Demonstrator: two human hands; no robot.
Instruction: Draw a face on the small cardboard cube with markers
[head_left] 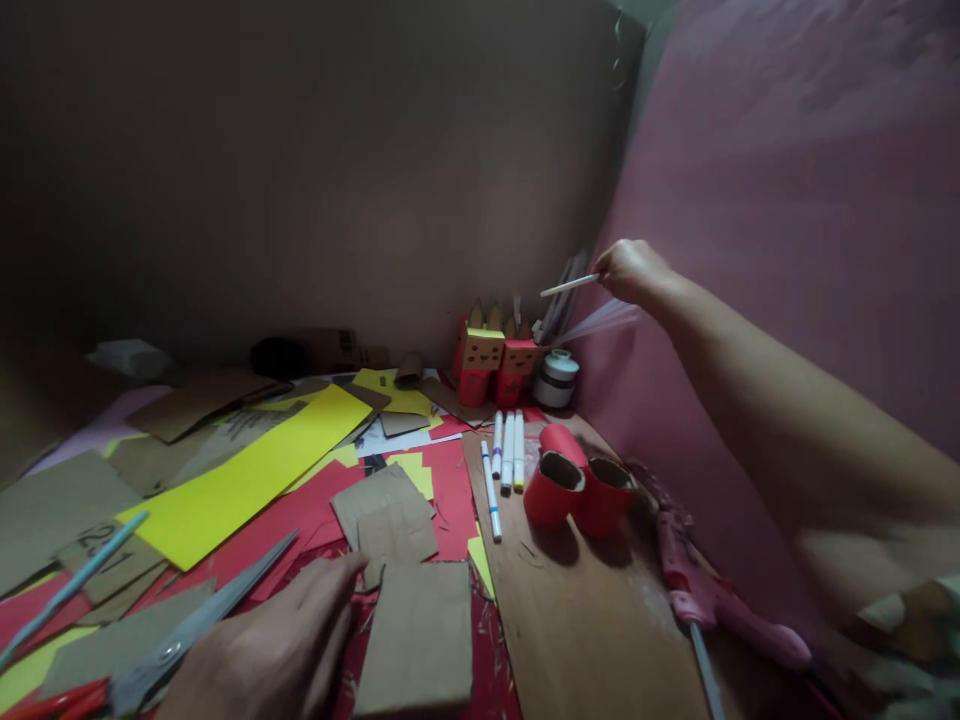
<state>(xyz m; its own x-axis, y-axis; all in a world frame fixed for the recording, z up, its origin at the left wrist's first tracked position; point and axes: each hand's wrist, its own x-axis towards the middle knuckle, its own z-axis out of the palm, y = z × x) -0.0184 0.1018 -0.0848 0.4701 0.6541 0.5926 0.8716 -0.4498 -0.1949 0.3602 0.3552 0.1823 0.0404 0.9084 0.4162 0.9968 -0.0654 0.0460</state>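
My right hand is raised by the pink wall, its fingers pinched on one end of a slim white pen-like stick that points left; its exact kind is unclear. Low in the view, my left hand lies palm down with its fingers stretched forward. Its fingertips touch or nearly touch a small cardboard piece, just left of a cardboard rectangle. Beside this hand are scissors with red handles. Several white markers lie beyond, near red-covered cardboard tubes.
Red and yellow paper and cardboard scraps cover the table's left side. Two decorated box-faced figures and a white jar stand at the back. A pink glue gun lies at right, and a blue stick at left.
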